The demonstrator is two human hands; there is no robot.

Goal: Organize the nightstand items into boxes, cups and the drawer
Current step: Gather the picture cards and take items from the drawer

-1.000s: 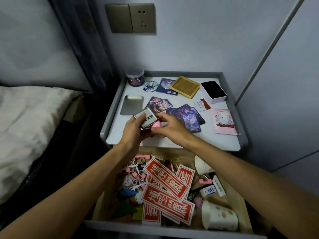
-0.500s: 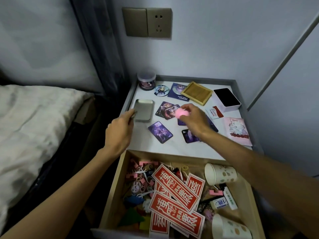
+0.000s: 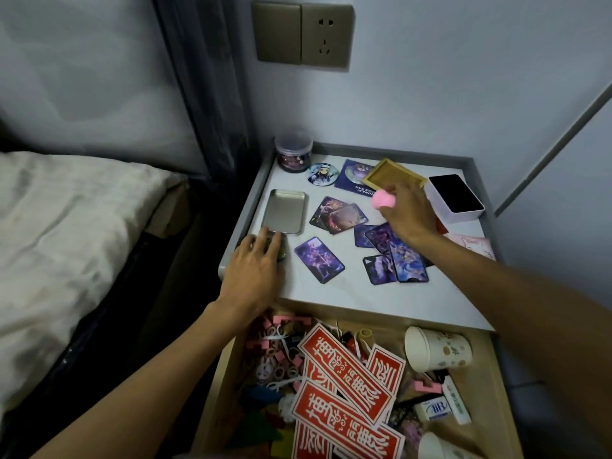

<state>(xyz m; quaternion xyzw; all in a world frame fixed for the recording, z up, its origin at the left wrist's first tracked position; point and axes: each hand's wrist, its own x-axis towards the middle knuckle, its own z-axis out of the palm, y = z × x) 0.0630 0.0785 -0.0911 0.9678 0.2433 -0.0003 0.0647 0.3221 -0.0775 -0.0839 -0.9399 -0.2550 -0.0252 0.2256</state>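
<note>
The little pink ball (image 3: 383,199) is sitting pinched between the thumb and fingertips of the right hand (image 3: 409,215), held up off the nightstand (image 3: 331,293) well to the right of the open silver tin (image 3: 284,213) and a bit farther back than it. Just behind the ball a shallow wooden tray (image 3: 385,173) is lying, and farther right again from the tin a white box (image 3: 462,216) with a dark inside is standing open. The ball looks to be heading for one of those two, though I cannot tell which. Being round, it is going to roll, so it wants lowering right to the floor of the container before the fingers let go. The walled white box looks the safer home. The left hand (image 3: 256,270) is resting at the tin's near edge, fingers lying mostly straight over a small dark metal piece (image 3: 281,251). Whether it is actually gripping that piece is hidden. Picture cards (image 3: 319,260) are lying scattered to the right of the tin, and the drawer (image 3: 496,376) is standing open nearer to me than the tin, with a paper cup (image 3: 437,349) lying on its side among the clutter.
</note>
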